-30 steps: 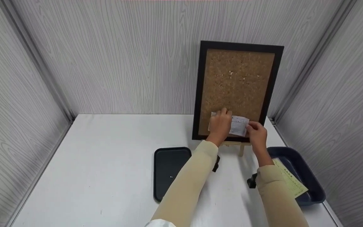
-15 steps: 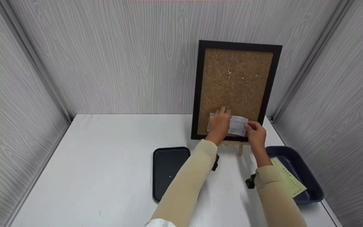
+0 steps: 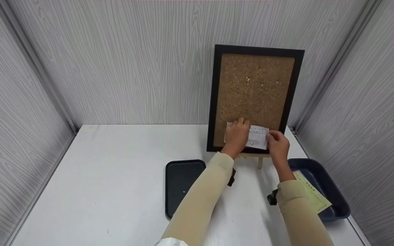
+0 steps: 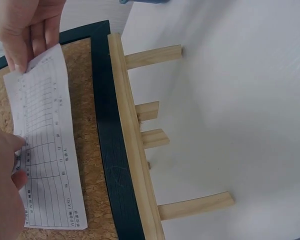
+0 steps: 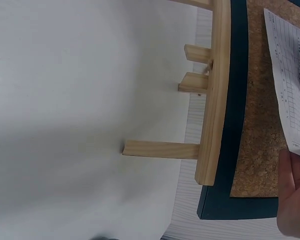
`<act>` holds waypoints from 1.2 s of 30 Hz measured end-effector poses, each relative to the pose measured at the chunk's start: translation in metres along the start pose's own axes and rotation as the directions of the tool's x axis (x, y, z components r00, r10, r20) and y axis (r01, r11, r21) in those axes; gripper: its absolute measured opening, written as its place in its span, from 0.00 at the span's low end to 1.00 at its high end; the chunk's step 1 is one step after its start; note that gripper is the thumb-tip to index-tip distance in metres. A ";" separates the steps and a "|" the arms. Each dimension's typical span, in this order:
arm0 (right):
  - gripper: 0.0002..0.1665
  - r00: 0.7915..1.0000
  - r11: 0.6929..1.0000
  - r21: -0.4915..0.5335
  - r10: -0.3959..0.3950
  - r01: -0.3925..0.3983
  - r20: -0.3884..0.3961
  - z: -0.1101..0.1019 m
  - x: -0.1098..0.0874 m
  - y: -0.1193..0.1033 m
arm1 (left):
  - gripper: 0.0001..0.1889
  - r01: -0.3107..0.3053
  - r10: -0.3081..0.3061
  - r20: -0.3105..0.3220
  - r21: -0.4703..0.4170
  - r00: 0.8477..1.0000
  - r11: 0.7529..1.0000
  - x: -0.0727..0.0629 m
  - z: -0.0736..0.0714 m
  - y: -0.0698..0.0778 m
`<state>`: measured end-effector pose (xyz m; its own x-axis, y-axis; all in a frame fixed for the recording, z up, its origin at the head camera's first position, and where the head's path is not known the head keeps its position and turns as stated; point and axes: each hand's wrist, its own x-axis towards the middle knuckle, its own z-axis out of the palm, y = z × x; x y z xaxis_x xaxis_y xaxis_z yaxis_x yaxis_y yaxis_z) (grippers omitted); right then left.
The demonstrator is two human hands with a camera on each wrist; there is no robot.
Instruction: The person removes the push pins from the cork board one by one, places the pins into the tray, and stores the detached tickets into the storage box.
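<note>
A white printed paper form (image 3: 258, 137) with a ruled grid lies against the lower part of a black-framed cork board (image 3: 257, 92). My right hand (image 3: 279, 145) pinches the form's right end between thumb and fingers. Over the form's left part is my left hand (image 3: 237, 136), its bent fingers at the paper near the upper edge. In the left wrist view, the finger and thumb of that hand (image 4: 5, 175) touch the form (image 4: 47, 145) with a gap between them. Whether they hold anything small there is hidden.
A wooden easel (image 4: 135, 150) props the board upright by the back wall. A dark flat tray (image 3: 180, 177) lies partly under the left sleeve. A navy bin (image 3: 335, 196) with a yellow-green printed sheet (image 3: 315, 194) stands at the right, beside the side wall.
The form's right end has turned slightly, so its printed grid shows more squarely to the head view. Both hands have stayed nearly in place on the board.
</note>
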<state>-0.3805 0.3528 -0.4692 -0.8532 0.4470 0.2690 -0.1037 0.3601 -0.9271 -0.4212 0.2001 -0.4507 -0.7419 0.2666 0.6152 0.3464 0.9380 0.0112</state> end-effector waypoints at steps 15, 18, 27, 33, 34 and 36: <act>0.15 0.999 1.000 0.024 -0.008 0.009 -0.048 -0.012 -0.013 -0.005 | 0.06 0.074 -0.074 0.013 -0.320 0.997 0.944 -0.032 -0.022 -0.012; 0.16 0.999 0.998 0.064 0.016 -0.013 -0.052 -0.018 -0.019 -0.009 | 0.05 0.117 -0.109 0.042 -0.391 0.993 0.913 -0.043 -0.028 -0.017; 0.16 0.988 0.991 0.122 0.078 -0.061 -0.137 -0.045 -0.041 -0.008 | 0.04 0.170 -0.156 0.069 -0.518 0.985 0.838 -0.088 -0.036 -0.038; 0.16 0.968 0.957 0.269 0.167 -0.113 -0.188 -0.079 -0.053 0.002 | 0.04 0.180 -0.145 0.108 -0.517 0.984 0.837 -0.125 -0.029 -0.059; 0.16 0.964 0.947 0.301 0.178 -0.114 -0.196 -0.085 -0.056 0.005 | 0.04 0.188 -0.144 0.123 -0.519 0.982 0.834 -0.131 -0.028 -0.063; 0.15 0.956 0.932 0.342 0.203 -0.122 -0.211 -0.095 -0.061 0.012 | 0.04 0.204 -0.148 0.147 -0.518 0.978 0.831 -0.143 -0.027 -0.072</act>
<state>-0.2807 0.4078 -0.4718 -0.7288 0.6733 0.1244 -0.1671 0.0014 -0.9859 -0.3247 0.0882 -0.5182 -0.8613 0.1540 0.4842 0.4338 0.7190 0.5430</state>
